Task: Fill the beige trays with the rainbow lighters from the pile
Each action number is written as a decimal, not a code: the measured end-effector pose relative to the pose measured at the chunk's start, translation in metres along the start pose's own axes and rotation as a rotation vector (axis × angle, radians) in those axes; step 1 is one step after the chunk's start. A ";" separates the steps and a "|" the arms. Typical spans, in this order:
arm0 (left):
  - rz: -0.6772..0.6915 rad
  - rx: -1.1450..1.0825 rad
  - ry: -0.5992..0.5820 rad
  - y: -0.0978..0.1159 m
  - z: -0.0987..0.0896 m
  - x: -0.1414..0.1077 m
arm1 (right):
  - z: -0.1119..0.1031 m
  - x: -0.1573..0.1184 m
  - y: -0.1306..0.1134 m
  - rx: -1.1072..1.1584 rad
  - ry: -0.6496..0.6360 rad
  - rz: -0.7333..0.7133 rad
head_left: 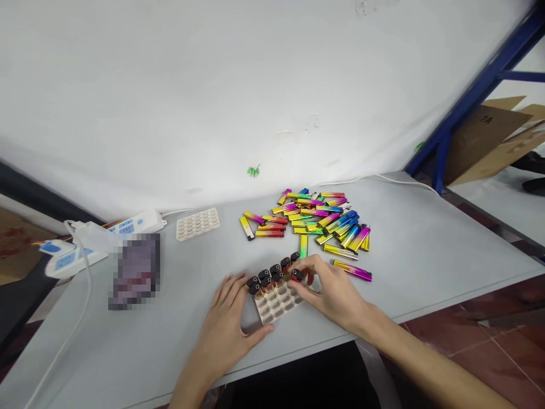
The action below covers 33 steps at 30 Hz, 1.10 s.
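Observation:
A pale tray with oval slots [279, 305] lies near the table's front edge. Several black-topped lighters [275, 269] stand upright in its back rows; the front slots are bare. My right hand [330, 287] pinches one lighter [297, 275] over the tray's right part; whether it sits in a slot cannot be made out. Around the tray's left side rests my left hand [230, 326], fingers spread, thumb at the front corner, holding nothing up. Behind the tray is a loose pile of shiny multicoloured lighters [315, 213], with one yellow-green lighter [304, 246] close to the tray.
A second slotted tray [198, 224] lies at the back left. Further left are a white power strip [136, 222] with cables and a blurred dark item [136, 272]. A white wall bounds the table's back. Cardboard boxes [489, 136] stand beyond a blue frame at right.

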<state>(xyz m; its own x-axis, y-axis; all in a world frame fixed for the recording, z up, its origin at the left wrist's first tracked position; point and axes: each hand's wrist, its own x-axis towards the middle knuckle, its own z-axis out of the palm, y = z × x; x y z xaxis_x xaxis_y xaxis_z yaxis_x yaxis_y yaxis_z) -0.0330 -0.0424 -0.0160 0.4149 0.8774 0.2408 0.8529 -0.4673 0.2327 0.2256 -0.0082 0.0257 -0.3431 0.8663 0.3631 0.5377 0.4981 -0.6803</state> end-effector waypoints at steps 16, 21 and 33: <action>0.008 0.071 0.011 -0.003 0.007 -0.003 | 0.010 -0.002 0.001 -0.378 0.141 -0.096; -0.001 0.059 0.013 -0.004 0.009 -0.004 | 0.017 0.005 0.001 -0.570 0.179 -0.171; -0.010 0.057 0.034 -0.006 0.011 -0.004 | 0.011 0.015 -0.008 -0.615 0.165 -0.280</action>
<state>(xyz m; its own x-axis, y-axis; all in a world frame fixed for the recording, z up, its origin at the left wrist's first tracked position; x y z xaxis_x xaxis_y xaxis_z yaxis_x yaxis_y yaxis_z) -0.0359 -0.0421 -0.0286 0.3961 0.8773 0.2712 0.8741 -0.4506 0.1811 0.2076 -0.0001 0.0294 -0.4371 0.6726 0.5972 0.8014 0.5926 -0.0808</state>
